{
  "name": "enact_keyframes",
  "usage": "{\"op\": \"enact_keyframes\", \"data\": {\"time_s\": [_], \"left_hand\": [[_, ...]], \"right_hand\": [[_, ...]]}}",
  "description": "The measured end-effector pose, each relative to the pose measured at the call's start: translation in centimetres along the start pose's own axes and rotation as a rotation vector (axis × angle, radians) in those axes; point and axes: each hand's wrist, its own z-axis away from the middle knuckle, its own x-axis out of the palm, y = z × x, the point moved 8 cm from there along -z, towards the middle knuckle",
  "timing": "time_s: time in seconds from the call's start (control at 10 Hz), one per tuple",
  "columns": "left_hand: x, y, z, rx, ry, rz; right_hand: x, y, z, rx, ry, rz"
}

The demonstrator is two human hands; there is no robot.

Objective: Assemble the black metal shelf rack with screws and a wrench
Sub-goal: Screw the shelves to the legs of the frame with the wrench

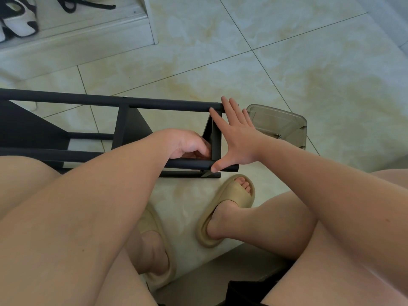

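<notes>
Two grips show in my feed, both at the right end of the work.

1. Black metal shelf rack (pixel 88 100): lies on its side on the tiled floor (pixel 287 62), just ahead of the person's knees, with its right end between the two grips.
2. Right grip (pixel 237 138): spread wide and flat, holding nothing. Its fingertips (pixel 225 104) touch the end of the far tube and its thumb (pixel 217 166) presses the end of the near tube.
3. Left grip (pixel 187 144): fingers curled inward at the corner where the end upright meets the near tube. I cannot tell what, if anything, they have hold of.
4. Smoky clear plastic box (pixel 278 124): on the floor just beside the rack's right end, behind the right grip.
5. Beige slide sandals (pixel 229 208): one on each foot, nearer me than the rack.
6. Black-and-white shoes (pixel 17 18): far upper left, well apart from the rack.
</notes>
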Motion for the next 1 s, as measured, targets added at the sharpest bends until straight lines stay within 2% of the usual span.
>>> {"op": "enact_keyframes", "data": {"time_s": [0.1,0.3,0.5,1.0], "left_hand": [[0.0,-0.12,-0.05,-0.012,-0.007,0.074],[0.09,-0.27,-0.03,-0.068,0.026,-0.096],[-0.31,0.1,-0.27,-0.01,0.065,-0.133],[-0.24,-0.05,-0.47,0.02,0.019,0.002]], "right_hand": [[0.01,0.0,-0.02,0.0,0.0,0.002],[0.03,0.0,-0.02,-0.002,-0.003,0.001],[0.05,0.01,-0.06,-0.001,-0.001,0.001],[0.08,0.11,-0.14,0.0,0.002,-0.004]]}}
